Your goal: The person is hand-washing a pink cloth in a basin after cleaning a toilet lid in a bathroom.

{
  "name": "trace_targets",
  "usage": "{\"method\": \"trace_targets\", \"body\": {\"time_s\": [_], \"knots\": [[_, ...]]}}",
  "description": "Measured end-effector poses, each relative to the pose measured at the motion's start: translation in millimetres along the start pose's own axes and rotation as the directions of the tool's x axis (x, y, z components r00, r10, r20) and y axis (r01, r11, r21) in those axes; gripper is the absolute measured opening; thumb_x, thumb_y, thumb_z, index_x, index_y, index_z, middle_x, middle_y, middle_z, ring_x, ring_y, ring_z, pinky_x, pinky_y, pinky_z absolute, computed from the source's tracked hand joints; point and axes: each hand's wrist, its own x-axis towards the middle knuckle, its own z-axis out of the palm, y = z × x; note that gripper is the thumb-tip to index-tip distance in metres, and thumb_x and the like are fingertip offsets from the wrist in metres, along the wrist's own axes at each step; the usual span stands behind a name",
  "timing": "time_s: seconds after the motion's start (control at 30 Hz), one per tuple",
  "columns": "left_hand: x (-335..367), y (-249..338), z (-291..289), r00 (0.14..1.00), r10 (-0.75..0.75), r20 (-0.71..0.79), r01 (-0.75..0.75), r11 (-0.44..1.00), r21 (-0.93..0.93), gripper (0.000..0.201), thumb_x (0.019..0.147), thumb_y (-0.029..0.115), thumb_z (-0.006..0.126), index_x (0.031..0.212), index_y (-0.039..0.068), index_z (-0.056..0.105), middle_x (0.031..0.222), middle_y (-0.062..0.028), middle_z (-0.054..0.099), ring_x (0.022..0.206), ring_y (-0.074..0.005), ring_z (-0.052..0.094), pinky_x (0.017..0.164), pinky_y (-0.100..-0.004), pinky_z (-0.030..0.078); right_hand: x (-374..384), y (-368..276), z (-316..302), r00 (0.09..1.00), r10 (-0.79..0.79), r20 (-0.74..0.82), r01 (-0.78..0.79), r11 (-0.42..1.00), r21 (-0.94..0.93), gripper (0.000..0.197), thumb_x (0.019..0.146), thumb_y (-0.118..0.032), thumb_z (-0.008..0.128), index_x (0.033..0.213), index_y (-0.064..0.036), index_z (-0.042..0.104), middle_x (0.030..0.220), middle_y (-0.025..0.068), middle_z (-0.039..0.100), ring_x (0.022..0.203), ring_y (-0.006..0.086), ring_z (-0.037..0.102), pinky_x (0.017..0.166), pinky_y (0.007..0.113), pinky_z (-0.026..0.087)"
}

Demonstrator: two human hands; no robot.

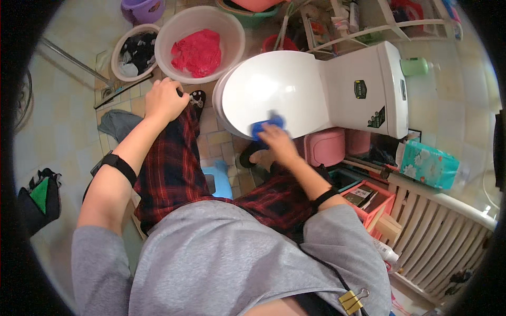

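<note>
My right hand (276, 139) presses a blue cloth (260, 129) against the near edge of the white closed toilet lid (274, 89). Both hand and cloth are smeared by motion, and the fingers lie over the cloth. My left hand (165, 100) rests on my left knee, over the red-and-black plaid trousers (171, 152). It holds nothing, and its fingers drape loosely over the knee, their tips partly hidden. To the right of the lid stands the white toilet tank (358, 89).
Beyond my left hand sit a white basin (235, 45) with red cloth and a smaller tub (117, 60) of dark clothes. A pink bin (324, 147), a red crate (382, 205) and a radiator (437, 226) line the right side. A blue stool (217, 176) stands between my legs.
</note>
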Motion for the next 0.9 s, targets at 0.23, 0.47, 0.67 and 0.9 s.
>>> {"method": "trace_targets", "body": {"time_s": [0.23,0.47,0.67,0.9], "knots": [[7.6,-5.2,4.4,0.999,0.025,-0.026,-0.024,1.0,0.004,0.026,0.077,0.031,0.064,0.088,0.009,0.069,0.1,-0.0101,0.061,0.103,-0.0301,0.056,0.087,-0.044,0.048,14.5,69.1,2.9,0.636,0.668,-0.388,-0.745,0.662,-0.083,0.05,0.072,-0.009,0.065,0.121,-0.0079,0.056,0.132,0.027,0.049,0.112,0.0419,0.051,0.096,0.05,0.042],[2.5,-4.1,3.8,1.0,0.005,-0.022,-0.004,0.999,0.046,0.025,0.078,0.032,0.063,0.087,0.01,0.069,0.098,-0.0089,0.061,0.104,-0.0284,0.057,0.089,-0.0429,0.048,50.0,-85.1,19.6,0.998,-0.057,-0.033,0.049,0.976,-0.212,0.048,0.083,-0.012,0.057,0.13,-0.0199,0.053,0.145,0.0131,0.042,0.128,0.0344,0.044,0.092,0.056,0.042],[-1.6,-9.9,3.9,0.999,-0.027,-0.029,0.028,0.999,0.04,0.026,0.075,0.033,0.065,0.086,0.01,0.071,0.105,-0.0076,0.065,0.103,-0.0287,0.058,0.088,-0.0427,0.049,-12.5,24.1,-33.8,0.997,0.035,0.063,-0.029,0.995,-0.095,0.065,0.066,0.0,0.067,0.127,-0.0177,0.055,0.138,0.0171,0.049,0.121,0.0371,0.051,0.099,0.046,0.044],[3.5,-4.4,-1.2,0.999,-0.033,0.007,0.032,0.998,0.049,0.026,0.078,0.033,0.062,0.09,0.012,0.07,0.101,-0.0095,0.061,0.106,-0.0293,0.056,0.089,-0.0434,0.048,23.5,105.4,-18.2,0.285,0.919,-0.271,-0.943,0.32,0.091,0.043,0.082,-0.016,0.062,0.124,-0.0093,0.054,0.12,0.0215,0.054,0.11,0.0439,0.05,0.089,0.055,0.047]]}}
